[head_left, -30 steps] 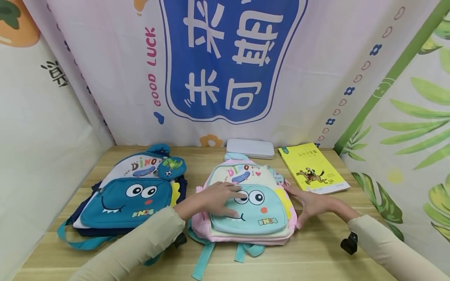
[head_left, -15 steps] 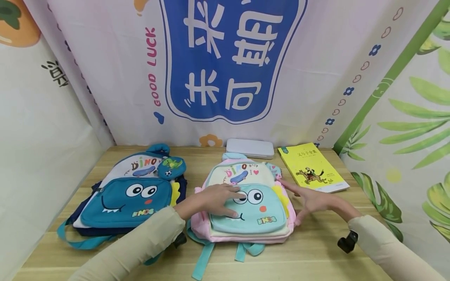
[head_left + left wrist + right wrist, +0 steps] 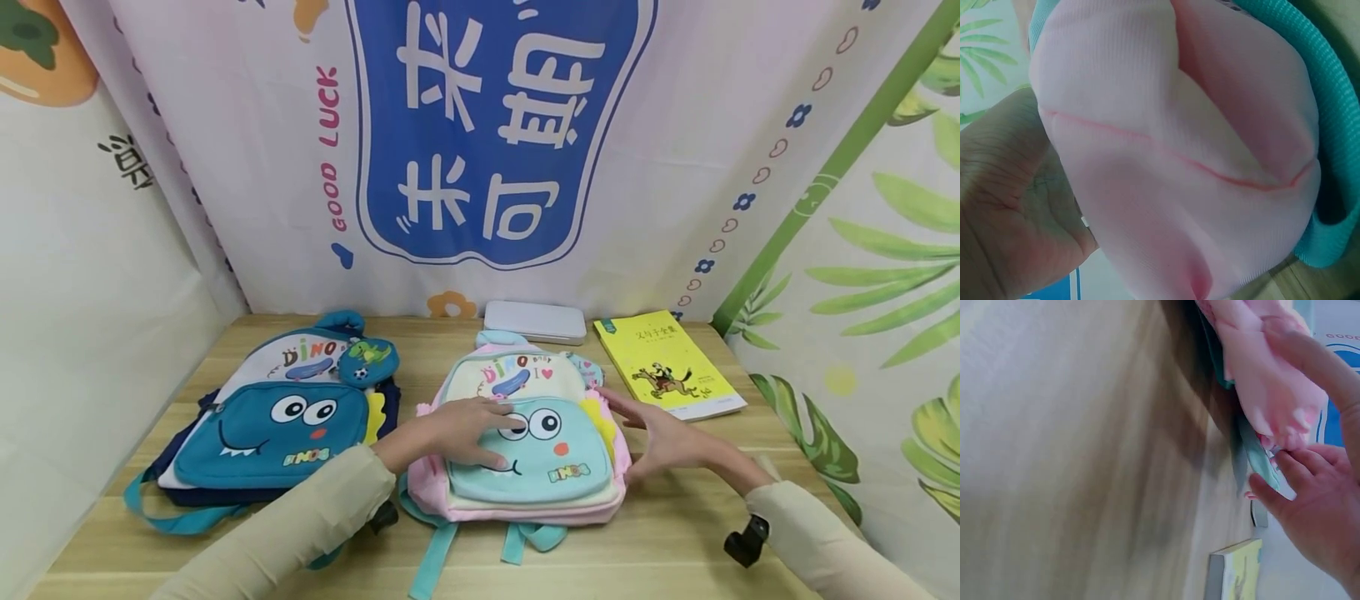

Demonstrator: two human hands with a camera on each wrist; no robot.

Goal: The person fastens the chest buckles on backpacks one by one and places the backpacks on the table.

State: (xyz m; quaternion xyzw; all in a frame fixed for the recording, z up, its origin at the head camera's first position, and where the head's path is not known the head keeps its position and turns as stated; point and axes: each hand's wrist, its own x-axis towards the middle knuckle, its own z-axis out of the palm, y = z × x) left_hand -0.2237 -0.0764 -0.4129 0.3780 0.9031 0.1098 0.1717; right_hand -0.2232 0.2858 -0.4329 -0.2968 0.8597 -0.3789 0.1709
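A small pink and mint dinosaur backpack (image 3: 532, 471) lies face up in the middle of the table. My left hand (image 3: 467, 429) rests on its front pocket, fingers stretched across the printed eyes and mouth. On the other side, my right hand (image 3: 663, 433) touches the pink edge with thumb and fingers spread apart. The right wrist view shows the thumb on the pink side panel (image 3: 1266, 381) and fingertips by its gathered top. In the left wrist view, the pink side fabric (image 3: 1147, 187) fills most of the picture, beside a teal strap (image 3: 1335, 125).
A dark teal dinosaur backpack (image 3: 277, 433) lies to the left, its strap trailing toward the front. Behind the pink backpack is a white flat case (image 3: 534, 322). A yellow book (image 3: 667, 367) lies at the back right. Printed cloth walls (image 3: 247, 150) enclose the wooden table (image 3: 675, 533).
The right side of the pink backpack has shifted slightly left, and its hanging tag has moved a little. My right hand stays along that edge; the left hand stays in place. The view has tilted slightly.
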